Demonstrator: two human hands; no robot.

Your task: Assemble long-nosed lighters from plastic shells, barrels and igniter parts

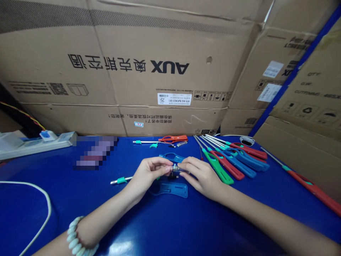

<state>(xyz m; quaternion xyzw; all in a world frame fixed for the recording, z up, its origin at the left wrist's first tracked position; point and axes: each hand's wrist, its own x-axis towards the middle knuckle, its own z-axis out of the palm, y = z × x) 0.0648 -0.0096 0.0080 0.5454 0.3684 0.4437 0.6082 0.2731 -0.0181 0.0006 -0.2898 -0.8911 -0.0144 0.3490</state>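
Over the blue table, both hands meet at a small clear lighter fuel tank (177,169) with a valve at its left end. My left hand (151,171) pinches the valve end between thumb and fingertips. The fingers of my right hand (206,176) are closed round the tank's other end, hiding part of it. Just below lies a blue lighter shell half (174,190), hollow side up. Another blue shell half (173,156) lies behind the hands. A metal lighter tube (122,180) with a teal piece sticks out left of my left wrist. A small black part (174,177) shows beneath the fingers.
Several long lighters in green (220,167), red and blue lie at the right, with a red one (314,190) farther out. Orange lighter parts (174,139) lie behind. A power strip (37,144) and white cable (48,202) are left. Cardboard (128,85) walls the back.
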